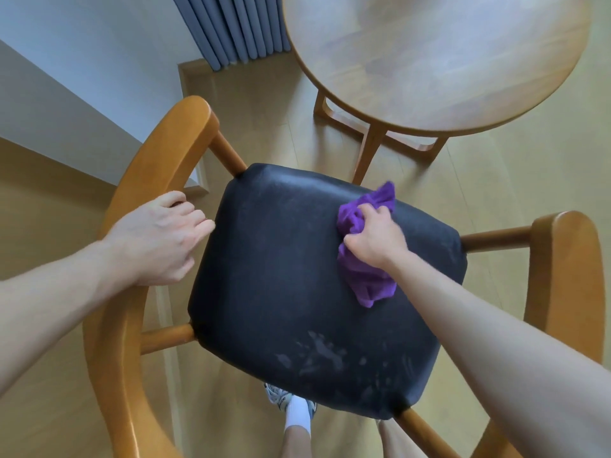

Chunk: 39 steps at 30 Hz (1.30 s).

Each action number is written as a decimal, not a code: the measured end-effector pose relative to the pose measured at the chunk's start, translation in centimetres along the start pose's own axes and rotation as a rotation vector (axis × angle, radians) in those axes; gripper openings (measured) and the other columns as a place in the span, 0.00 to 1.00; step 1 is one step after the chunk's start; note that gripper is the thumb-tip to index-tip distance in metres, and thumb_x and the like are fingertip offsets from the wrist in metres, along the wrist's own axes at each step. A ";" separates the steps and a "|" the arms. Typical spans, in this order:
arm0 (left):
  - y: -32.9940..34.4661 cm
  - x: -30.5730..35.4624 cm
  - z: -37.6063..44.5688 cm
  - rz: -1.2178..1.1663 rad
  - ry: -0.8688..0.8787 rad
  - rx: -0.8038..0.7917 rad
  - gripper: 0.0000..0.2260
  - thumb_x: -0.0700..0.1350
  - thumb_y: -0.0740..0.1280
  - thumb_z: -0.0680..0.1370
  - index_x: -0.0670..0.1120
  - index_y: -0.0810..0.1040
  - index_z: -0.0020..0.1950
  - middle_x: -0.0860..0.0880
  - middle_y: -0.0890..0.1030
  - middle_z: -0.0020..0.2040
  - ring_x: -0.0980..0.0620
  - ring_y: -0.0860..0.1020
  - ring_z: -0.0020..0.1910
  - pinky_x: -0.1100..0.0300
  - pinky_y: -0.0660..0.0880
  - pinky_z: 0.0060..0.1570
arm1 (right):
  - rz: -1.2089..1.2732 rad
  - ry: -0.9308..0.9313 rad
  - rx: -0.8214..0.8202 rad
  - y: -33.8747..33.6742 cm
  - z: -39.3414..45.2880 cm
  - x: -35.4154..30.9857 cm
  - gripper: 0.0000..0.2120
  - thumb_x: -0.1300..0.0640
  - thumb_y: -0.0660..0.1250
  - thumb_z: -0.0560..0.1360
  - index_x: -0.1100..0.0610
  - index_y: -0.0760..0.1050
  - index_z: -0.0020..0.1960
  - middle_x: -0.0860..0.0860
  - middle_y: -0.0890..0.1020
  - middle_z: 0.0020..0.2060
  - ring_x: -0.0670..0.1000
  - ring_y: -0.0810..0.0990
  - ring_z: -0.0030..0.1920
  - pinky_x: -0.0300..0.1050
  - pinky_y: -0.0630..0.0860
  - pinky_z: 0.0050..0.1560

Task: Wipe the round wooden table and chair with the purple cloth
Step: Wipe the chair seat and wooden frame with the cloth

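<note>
A wooden chair (172,150) with a black padded seat (297,276) fills the middle of the view, seen from above. My right hand (375,238) grips a bunched purple cloth (367,279) and presses it on the seat's far right part. My left hand (158,238) rests on the curved wooden rail at the left, with the thumb hooked over the rail and the fingers reaching toward the seat edge. The round wooden table (439,61) stands beyond the chair at the upper right, its top bare.
Pale smudges (317,355) mark the near part of the seat. A grey curtain (234,28) hangs at the back by a white wall. My foot in a white sock and shoe (294,408) shows under the chair on the wooden floor.
</note>
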<state>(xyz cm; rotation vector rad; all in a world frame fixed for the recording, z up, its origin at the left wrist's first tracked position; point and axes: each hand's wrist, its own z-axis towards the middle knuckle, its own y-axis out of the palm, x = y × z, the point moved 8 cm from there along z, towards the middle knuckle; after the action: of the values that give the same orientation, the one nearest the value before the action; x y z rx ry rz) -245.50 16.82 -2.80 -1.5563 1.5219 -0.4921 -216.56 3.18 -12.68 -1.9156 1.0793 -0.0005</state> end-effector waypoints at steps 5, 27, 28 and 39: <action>1.2 10.6 5.2 -0.409 -0.101 -0.184 0.37 0.57 0.63 0.79 0.53 0.48 0.83 0.46 0.51 0.84 0.43 0.54 0.81 0.43 0.61 0.76 | -0.293 -0.291 -0.410 6.7 -4.4 -1.3 0.14 0.48 0.69 0.71 0.49 0.68 0.51 0.51 0.72 0.52 0.62 0.78 0.48 0.51 0.76 0.48; 1.3 19.1 12.8 -0.699 -0.508 -0.303 0.69 0.63 0.82 0.63 0.56 0.26 0.78 0.40 0.28 0.79 0.30 0.36 0.79 0.30 0.67 0.68 | -0.425 -0.248 -0.574 -0.6 -2.5 3.3 0.08 0.49 0.68 0.70 0.49 0.73 0.45 0.48 0.77 0.42 0.57 0.78 0.46 0.49 0.77 0.44; 1.4 19.1 12.8 -0.700 -0.512 -0.300 0.69 0.63 0.82 0.63 0.57 0.26 0.78 0.40 0.28 0.79 0.30 0.36 0.79 0.30 0.67 0.68 | -0.384 -0.276 -0.461 -2.2 -0.9 2.4 0.09 0.48 0.68 0.70 0.49 0.73 0.48 0.49 0.76 0.46 0.57 0.78 0.46 0.50 0.77 0.45; 1.8 19.4 12.5 -0.711 -0.527 -0.271 0.70 0.62 0.83 0.62 0.58 0.26 0.78 0.43 0.26 0.78 0.31 0.34 0.79 0.29 0.65 0.69 | -0.404 -0.332 -0.124 -1.5 5.8 -2.3 0.33 0.53 0.68 0.74 0.54 0.62 0.76 0.51 0.66 0.74 0.64 0.77 0.63 0.53 0.76 0.50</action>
<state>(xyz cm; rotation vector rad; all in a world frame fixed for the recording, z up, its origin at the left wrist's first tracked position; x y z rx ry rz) -233.44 2.63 -16.55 -2.2232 0.6260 -0.2243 -214.60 9.13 -14.11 -2.1234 0.4730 0.1557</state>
